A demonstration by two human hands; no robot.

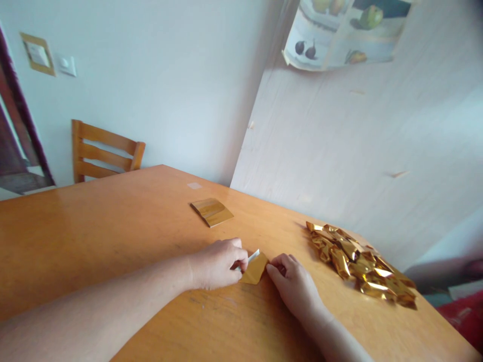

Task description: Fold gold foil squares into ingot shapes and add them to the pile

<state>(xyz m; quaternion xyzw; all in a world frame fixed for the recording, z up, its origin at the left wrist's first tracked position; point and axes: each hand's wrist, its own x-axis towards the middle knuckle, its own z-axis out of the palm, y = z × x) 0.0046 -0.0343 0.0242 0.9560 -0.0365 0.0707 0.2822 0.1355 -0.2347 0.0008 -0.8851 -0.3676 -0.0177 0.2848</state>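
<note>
A small sheet of gold foil paper lies on the table between my two hands, with a white strip showing along its upper left edge. My left hand is closed in a pinch at the sheet's left side. On the right edge, the fingertips of my right hand pinch the same sheet. Beyond my left hand rests a flat stack of gold foil paper. To the right of my right hand is a heap of folded shiny gold foil pieces.
The wooden table ends at a white wall and a leaning pale board behind. A wooden chair stands past the far left edge. A pale square patch marks the tabletop near the back. Fruit pictures hang on the board.
</note>
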